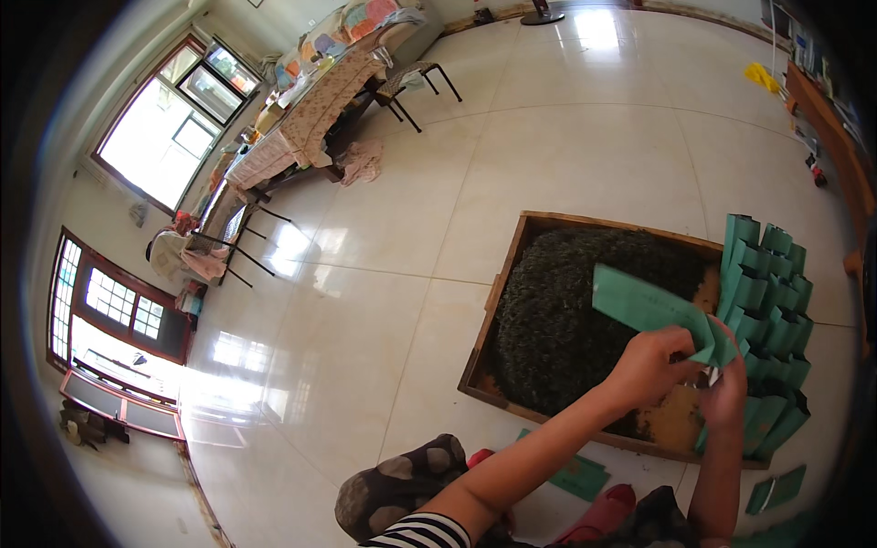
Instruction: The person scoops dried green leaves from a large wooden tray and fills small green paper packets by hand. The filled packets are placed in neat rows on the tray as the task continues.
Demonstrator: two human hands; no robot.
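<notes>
My left hand (651, 366) and my right hand (726, 383) together grip a green paper bag (644, 301) above a wooden tray. The left hand's fingers are closed on its near end, while the right hand cups that end from the other side. The bag's far end points up and left. Beneath, a heap of dark dried leaves, seemingly tea (555, 315), fills much of the wooden tray (503, 404). Along the tray's right side stand rows of upright green bags (774, 301) with their tops open. A small silvery piece shows between my hands; its kind is unclear.
Flat green bags (582, 477) lie on the tiled floor by my red shoes (603, 510). Another flat green packet (775, 490) lies at the lower right. A cloth-covered table (301, 130) and a stool (397, 82) stand at the upper left. A wooden cabinet edge (822, 123) is at the right.
</notes>
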